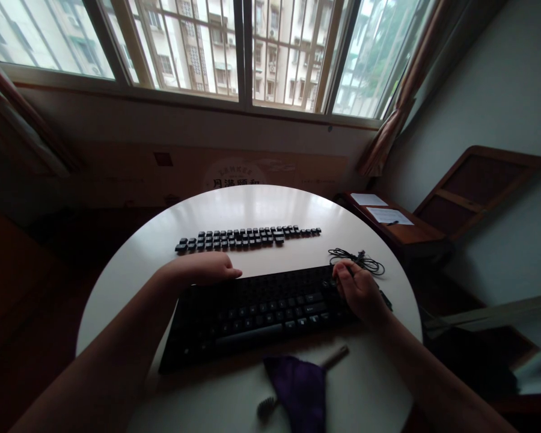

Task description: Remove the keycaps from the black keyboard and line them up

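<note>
Keyboard (261,313) on table (117,288); loose keys (239,243) beyond keyboard. Left hand (210,269), keyboard's far edge; right hand (355,285), keyboard's right end: fingers curled, full closure and hold cannot be told. Advisable: left steadies keyboard, right works vertically.

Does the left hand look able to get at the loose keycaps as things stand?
Probably yes: the left hand is by the far edge of the keyboard, and the loose keycaps lie just beyond it on the white tabletop, with nothing visible in between.
</note>
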`<state>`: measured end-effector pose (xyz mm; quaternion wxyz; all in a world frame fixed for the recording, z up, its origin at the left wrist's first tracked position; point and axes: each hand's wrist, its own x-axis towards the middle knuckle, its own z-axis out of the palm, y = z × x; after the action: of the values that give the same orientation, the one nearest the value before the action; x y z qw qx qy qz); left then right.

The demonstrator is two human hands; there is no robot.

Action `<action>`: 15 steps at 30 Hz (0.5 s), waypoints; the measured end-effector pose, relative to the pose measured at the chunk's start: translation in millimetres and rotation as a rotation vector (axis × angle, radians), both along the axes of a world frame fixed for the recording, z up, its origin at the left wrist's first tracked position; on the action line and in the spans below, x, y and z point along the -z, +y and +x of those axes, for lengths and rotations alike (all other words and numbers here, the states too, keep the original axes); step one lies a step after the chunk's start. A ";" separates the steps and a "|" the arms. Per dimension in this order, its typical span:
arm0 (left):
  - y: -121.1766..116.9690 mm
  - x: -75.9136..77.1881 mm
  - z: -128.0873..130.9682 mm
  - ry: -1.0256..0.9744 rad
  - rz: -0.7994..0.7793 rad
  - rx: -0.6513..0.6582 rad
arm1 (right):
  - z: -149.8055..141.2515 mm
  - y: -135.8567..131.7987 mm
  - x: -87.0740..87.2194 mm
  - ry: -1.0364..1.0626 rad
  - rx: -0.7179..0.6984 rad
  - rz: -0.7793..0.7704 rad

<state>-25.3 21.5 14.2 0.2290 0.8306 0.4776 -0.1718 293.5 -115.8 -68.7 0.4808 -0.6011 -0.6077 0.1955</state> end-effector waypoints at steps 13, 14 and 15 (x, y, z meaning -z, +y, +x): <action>-2.5 -3.8 1.1 -0.012 -0.023 -0.016 | -0.5 2.1 -3.8 0.237 0.065 0.013; -2.9 -4.0 1.4 -0.009 -0.017 -0.009 | 0.3 2.8 -3.9 0.302 0.096 0.030; -3.6 -4.5 1.7 -0.004 -0.011 -0.001 | 1.0 3.4 -4.1 0.355 0.119 0.044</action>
<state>-23.5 17.9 18.6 0.2345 0.8295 0.4767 -0.1724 294.4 -112.4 -64.6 0.6042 -0.5815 -0.4808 0.2563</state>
